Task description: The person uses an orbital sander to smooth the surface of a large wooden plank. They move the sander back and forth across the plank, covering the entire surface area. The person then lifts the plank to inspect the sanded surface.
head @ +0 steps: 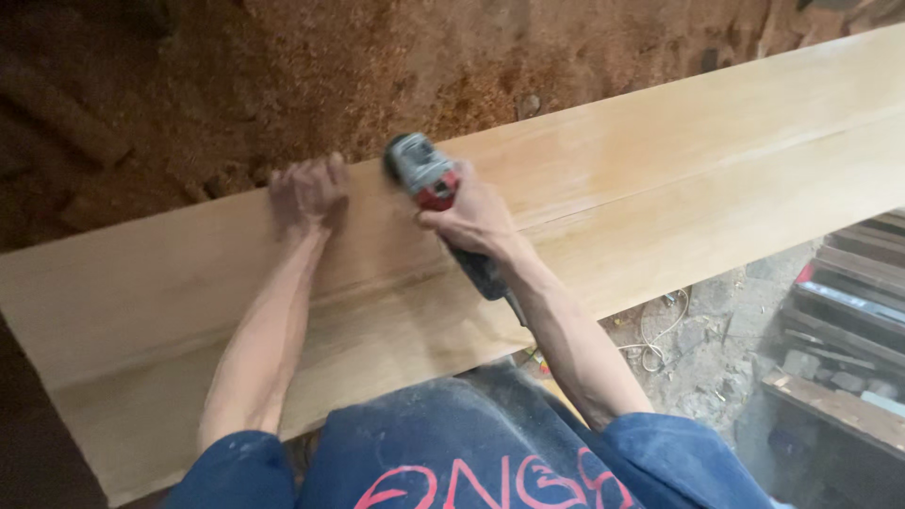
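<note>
A long pale wooden board (pixel 679 179) runs across the view from lower left to upper right, with a lengthwise seam down its middle. My right hand (pixel 476 219) grips a grey and red handheld power sander (pixel 421 172) whose head rests on the board near its far edge. My left hand (pixel 308 191) is curled over the far edge of the board, just left of the sander. Both forearms reach out from blue sleeves at the bottom.
Reddish sawdust (pixel 377 57) covers the ground beyond the board. At lower right, a coiled cord (pixel 655 339) lies on rubble, beside stacked dark wooden planks (pixel 848 311).
</note>
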